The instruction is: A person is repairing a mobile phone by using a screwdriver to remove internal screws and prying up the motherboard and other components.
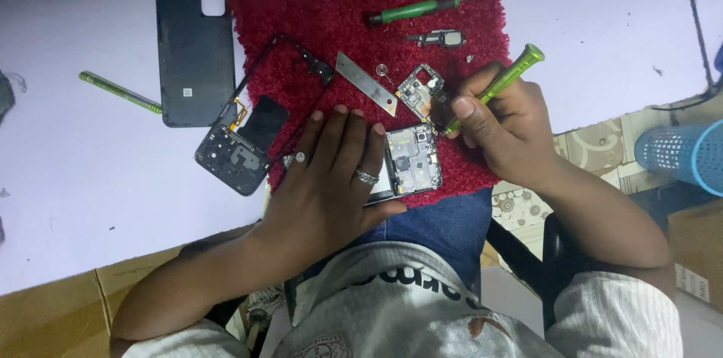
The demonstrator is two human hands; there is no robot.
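An opened phone body (pixel 413 159) lies on a red fuzzy mat (pixel 301 19), its circuit parts exposed. My left hand (pixel 331 177) lies flat over the phone's left part, fingers spread, pinning it down. My right hand (pixel 501 121) grips a green-handled screwdriver (pixel 506 79) like a pen, its tip at the phone's upper right corner. A small removed circuit board (pixel 419 91) lies just above the phone, beside my right fingers.
On the mat lie a black phone mid-frame (pixel 252 128), a metal blade piece (pixel 367 82), a second green screwdriver (pixel 414 9) and a small black part (pixel 440 39). A dark back cover (pixel 192 45) and a green tool (pixel 119 91) rest on the white table. A blue mesh basket (pixel 681 153) stands at right.
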